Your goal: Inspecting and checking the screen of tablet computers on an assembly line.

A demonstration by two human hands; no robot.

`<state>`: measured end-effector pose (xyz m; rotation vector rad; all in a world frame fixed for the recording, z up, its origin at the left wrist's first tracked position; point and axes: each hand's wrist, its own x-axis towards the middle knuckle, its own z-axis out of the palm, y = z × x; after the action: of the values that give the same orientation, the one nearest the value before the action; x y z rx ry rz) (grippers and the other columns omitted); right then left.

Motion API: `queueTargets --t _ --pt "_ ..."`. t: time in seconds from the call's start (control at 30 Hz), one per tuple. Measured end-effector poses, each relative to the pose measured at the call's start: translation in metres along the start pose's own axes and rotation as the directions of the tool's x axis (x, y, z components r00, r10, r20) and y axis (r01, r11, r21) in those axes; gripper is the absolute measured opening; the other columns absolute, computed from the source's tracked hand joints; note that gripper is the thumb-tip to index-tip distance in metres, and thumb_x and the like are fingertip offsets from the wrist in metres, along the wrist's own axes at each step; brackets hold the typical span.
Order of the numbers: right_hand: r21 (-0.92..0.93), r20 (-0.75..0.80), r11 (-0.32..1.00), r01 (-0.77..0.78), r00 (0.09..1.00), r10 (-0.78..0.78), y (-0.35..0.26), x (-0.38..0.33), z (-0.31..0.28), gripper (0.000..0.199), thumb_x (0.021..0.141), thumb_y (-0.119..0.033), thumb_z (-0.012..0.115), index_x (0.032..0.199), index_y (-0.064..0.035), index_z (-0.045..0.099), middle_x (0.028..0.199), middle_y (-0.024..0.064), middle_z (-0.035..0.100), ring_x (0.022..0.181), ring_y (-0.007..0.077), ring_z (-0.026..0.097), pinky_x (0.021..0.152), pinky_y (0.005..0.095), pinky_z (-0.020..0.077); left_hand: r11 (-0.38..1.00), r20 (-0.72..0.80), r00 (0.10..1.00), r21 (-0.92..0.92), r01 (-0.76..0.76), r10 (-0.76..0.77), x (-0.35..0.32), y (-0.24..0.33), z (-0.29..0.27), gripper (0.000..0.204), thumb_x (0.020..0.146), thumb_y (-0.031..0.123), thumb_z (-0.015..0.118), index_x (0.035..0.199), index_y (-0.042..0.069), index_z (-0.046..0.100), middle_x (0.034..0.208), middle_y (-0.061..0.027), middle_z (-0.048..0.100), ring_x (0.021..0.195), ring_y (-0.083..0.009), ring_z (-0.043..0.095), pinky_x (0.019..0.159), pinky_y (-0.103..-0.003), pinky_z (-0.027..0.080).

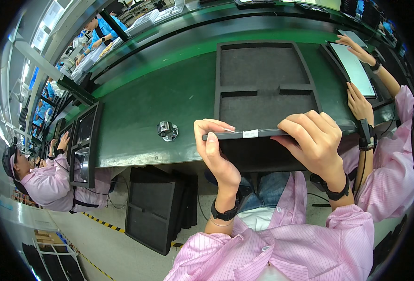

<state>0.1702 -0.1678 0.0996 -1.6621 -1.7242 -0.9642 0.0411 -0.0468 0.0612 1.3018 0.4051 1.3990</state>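
Observation:
I hold a thin dark flat panel (258, 134) edge-on, near the front edge of the green bench (160, 103). A small white label sits on its edge. My left hand (214, 150) grips its left end with thumb and fingers. My right hand (312, 138) wraps over its right part from above. Just behind the panel lies a dark grey foam tray (263, 84) with two recessed compartments, both bare.
A small round metal fitting (167, 130) sits on the bench left of my hands. Stacked foam trays (153, 210) lean below the bench. A co-worker's hands (359, 100) rest on a light-screened panel (356, 68) at right. Another pink-coated person (47, 180) works at left.

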Motion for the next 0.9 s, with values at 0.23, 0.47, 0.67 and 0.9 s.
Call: queueTargets --t 0.23,0.47,0.67,0.9 --pt "0.006 -0.038 1.0 0.01 0.999 -0.01 0.002 0.008 -0.001 0.031 0.064 -0.021 0.073 0.091 -0.0117 0.064 0.079 -0.0022 0.06 0.063 0.0133 0.055 0.053 0.028 0.0363 0.994 0.004 0.999 0.103 -0.032 0.032 0.004 0.001 0.002 0.026 0.091 0.03 0.036 0.083 0.006 0.041 0.08 -0.0102 0.05 0.08 -0.0184 0.048 0.078 -0.03 0.036" --pt "-0.053 0.059 0.975 -0.214 0.974 0.217 0.029 -0.001 -0.026 0.06 0.062 -0.033 0.08 0.117 -0.0177 0.063 0.119 -0.0001 0.06 0.124 0.028 0.046 0.106 0.0487 0.028 0.996 0.032 0.996 0.055 0.076 -0.078 0.025 0.003 0.011 0.024 0.096 0.022 0.037 0.085 0.003 0.047 0.084 -0.0065 0.051 0.08 -0.014 0.048 0.08 -0.027 0.038" --pt "0.55 -0.184 0.568 -0.612 0.575 0.797 0.033 -0.061 -0.004 0.086 0.069 -0.022 0.084 0.139 -0.0018 0.037 0.138 0.0128 0.045 0.131 0.028 0.04 0.11 0.0426 0.0265 0.991 -0.03 0.992 0.046 0.126 -0.125 0.033 -0.007 0.012 0.026 0.095 0.027 0.04 0.084 0.005 0.051 0.084 -0.0024 0.051 0.082 -0.0116 0.048 0.08 -0.026 0.037" --pt "0.653 0.125 0.296 -0.697 0.485 0.866 0.035 -0.094 0.028 0.044 0.093 -0.026 0.061 0.118 0.0069 0.046 0.099 0.0092 0.054 0.094 0.0144 0.047 0.084 0.0274 0.0398 0.984 -0.018 0.985 0.045 0.173 -0.172 0.038 -0.011 0.007 0.029 0.095 0.032 0.045 0.098 0.007 0.058 0.101 -0.0031 0.058 0.096 -0.0138 0.053 0.091 -0.028 0.037"
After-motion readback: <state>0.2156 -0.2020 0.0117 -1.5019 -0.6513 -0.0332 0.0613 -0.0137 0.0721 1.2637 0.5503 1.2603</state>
